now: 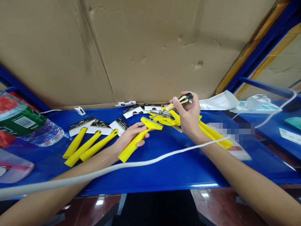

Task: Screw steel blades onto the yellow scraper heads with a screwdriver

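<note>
My left hand (132,134) holds a yellow scraper (134,145) by its neck, with the wide head up and the handle slanting down to the left. In my right hand (190,117) is a screwdriver (172,106) with a black and pale yellow handle, its shaft pointing down-left to the scraper head. Behind them lies a pile of yellow parts (162,119) with some metal blades. Three yellow handles (86,147) rest to the left of my left hand, beside black and white cards (100,127). More yellow handles (217,136) lie beyond my right wrist.
A large bottle (25,121) and a clear cup (14,166) stand at the left of the blue table (150,175). A white cable (150,161) crosses in front of my forearms. Cardboard (150,53) rises behind; plastic bags (219,100) lie at the back right.
</note>
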Tool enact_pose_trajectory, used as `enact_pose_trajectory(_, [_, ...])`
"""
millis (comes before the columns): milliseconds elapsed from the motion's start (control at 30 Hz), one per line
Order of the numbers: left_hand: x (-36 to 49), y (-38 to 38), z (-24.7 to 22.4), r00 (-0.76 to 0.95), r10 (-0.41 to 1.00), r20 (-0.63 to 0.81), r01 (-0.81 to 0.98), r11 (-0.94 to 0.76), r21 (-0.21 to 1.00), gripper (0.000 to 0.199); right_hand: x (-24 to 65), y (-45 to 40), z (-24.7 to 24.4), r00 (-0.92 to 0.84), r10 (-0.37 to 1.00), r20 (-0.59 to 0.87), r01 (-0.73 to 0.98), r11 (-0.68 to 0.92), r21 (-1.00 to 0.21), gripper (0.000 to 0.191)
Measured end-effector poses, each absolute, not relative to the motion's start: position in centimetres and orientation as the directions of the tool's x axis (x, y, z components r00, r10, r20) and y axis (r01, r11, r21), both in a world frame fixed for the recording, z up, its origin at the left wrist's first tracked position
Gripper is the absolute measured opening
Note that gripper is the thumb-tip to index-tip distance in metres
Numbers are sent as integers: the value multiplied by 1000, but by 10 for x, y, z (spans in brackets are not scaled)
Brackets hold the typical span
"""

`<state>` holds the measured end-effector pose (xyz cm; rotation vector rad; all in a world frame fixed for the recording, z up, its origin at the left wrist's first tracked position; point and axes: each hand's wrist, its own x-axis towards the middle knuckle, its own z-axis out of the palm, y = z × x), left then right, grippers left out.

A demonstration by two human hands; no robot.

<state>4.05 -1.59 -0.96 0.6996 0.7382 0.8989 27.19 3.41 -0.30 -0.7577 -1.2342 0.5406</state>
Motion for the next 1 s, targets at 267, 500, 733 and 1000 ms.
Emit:
enact_pose_trajectory(267, [43,-21,-5,471,839,-272,-396,477,784,22,268,29,-3,251,741,622,53,631,-774,49])
enact_pose_trajectory(500, [43,-24,-2,487,836,-252,-379,463,801,22,266,29,-3,247,736,631,49,641,-766,53])
enact_pose_trajectory(733, [43,-26,3,493,825,-277,-353,480,803,21,266,28,-3,213,738,640,22,651,-758,49])
enact_pose_trajectory(1000, [44,-26,6,484,821,-302,-347,498,795,20,265,28,-3,217,733,644,9,659,-752,49])
